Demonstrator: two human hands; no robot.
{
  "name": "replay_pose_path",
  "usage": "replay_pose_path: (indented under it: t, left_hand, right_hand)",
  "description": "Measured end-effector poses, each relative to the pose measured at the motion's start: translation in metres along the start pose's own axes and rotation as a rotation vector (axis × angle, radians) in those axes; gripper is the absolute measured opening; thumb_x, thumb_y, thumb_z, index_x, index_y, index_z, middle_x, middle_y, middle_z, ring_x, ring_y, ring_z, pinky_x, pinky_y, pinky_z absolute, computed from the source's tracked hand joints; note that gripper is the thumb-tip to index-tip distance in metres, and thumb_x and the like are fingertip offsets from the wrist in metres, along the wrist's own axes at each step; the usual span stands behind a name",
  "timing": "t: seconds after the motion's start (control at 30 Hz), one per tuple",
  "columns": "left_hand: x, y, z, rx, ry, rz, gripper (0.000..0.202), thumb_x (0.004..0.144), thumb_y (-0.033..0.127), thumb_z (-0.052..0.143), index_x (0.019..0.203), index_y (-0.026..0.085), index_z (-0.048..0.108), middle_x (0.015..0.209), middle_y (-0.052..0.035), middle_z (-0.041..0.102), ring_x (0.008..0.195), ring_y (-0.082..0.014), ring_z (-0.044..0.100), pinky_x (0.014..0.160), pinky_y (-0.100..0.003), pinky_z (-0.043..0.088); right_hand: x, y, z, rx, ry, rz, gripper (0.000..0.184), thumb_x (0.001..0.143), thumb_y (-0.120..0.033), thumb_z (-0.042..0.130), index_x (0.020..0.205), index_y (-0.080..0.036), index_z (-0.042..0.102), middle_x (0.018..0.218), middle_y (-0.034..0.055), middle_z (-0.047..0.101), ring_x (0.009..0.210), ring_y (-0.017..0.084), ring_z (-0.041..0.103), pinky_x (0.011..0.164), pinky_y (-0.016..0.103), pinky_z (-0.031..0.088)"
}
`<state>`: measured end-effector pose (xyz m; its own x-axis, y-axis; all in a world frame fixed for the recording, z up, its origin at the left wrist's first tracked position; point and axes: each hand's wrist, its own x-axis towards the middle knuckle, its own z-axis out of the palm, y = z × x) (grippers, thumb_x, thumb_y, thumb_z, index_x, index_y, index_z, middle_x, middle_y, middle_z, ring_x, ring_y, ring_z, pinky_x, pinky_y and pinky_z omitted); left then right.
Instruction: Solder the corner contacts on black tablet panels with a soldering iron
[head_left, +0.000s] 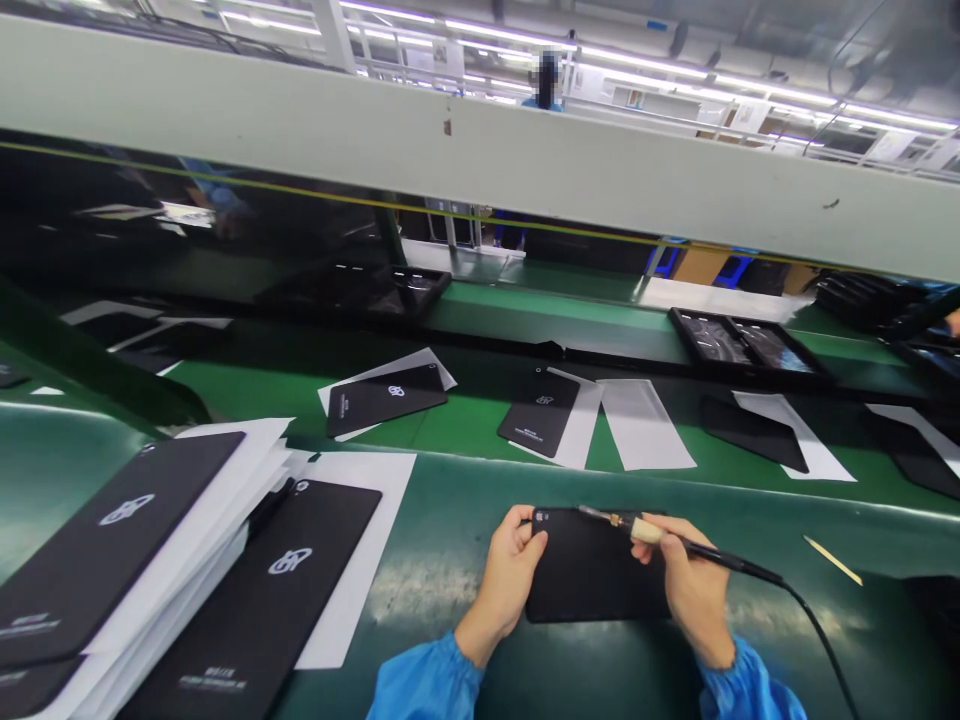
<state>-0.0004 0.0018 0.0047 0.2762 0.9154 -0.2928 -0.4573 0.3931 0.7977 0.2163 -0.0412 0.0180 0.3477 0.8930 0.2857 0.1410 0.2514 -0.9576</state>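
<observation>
A black tablet back cover (pixel 592 575) lies flat on the green mat in front of me. My left hand (pixel 510 575) grips its left edge, fingers curled round the corner. My right hand (pixel 686 580) is closed round a corded pen-like tool (pixel 679 542) with a black handle and a metal tip. The tip points left, over the cover's top edge near its middle. Both my sleeves are blue.
A stack of black covers on white sheets (pixel 127 560) lies at the left, another cover (pixel 262 600) beside it. More covers (pixel 386 397) and sheets lie on the green conveyor (pixel 480 415) beyond. Black trays (pixel 742 345) stand further back. A thin wooden stick (pixel 832 560) lies at the right.
</observation>
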Motion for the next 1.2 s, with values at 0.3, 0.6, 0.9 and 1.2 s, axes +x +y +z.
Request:
replay_pose_path:
  t: [0.3,0.6,0.9,1.2]
  left_hand:
    - [-0.002,0.004,0.005,0.027,0.029,0.016,0.034,0.07,0.031,0.078,0.091,0.02,0.053,0.069,0.0008,0.072,0.055,-0.0147,0.066,0.057,-0.024,0.05]
    - [-0.003,0.002,0.005,0.049,0.038,0.009,0.033,0.071,0.03,0.077,0.091,0.021,0.052,0.069,0.0009,0.072,0.054,-0.0147,0.066,0.054,-0.023,0.048]
    - [-0.004,0.004,0.005,0.07,0.046,0.024,0.032,0.071,0.03,0.077,0.09,0.021,0.053,0.07,0.0011,0.071,0.056,-0.0143,0.064,0.056,-0.023,0.047]
    - [-0.003,0.002,0.002,0.078,0.036,0.029,0.031,0.073,0.03,0.075,0.091,0.02,0.053,0.071,0.0003,0.072,0.058,-0.014,0.065,0.058,-0.023,0.047]
  right_hand:
    - [-0.006,-0.031,0.002,-0.341,-0.238,-0.271,0.009,0.086,-0.02,0.068,0.091,-0.023,0.074,0.09,0.0063,0.076,0.082,0.02,0.073,0.073,0.031,0.06]
    - [-0.01,-0.03,0.012,-0.289,-0.368,-0.269,0.016,0.086,-0.015,0.067,0.097,-0.022,0.074,0.096,0.0081,0.075,0.089,0.021,0.073,0.079,0.033,0.061]
    - [-0.005,-0.031,0.017,-0.272,-0.385,-0.273,0.016,0.087,-0.015,0.066,0.098,-0.023,0.075,0.095,0.0077,0.075,0.09,0.021,0.073,0.081,0.034,0.061]
    - [0.0,-0.033,0.017,-0.282,-0.436,-0.27,0.016,0.088,-0.016,0.065,0.099,-0.022,0.075,0.098,0.0082,0.074,0.091,0.021,0.072,0.083,0.034,0.061]
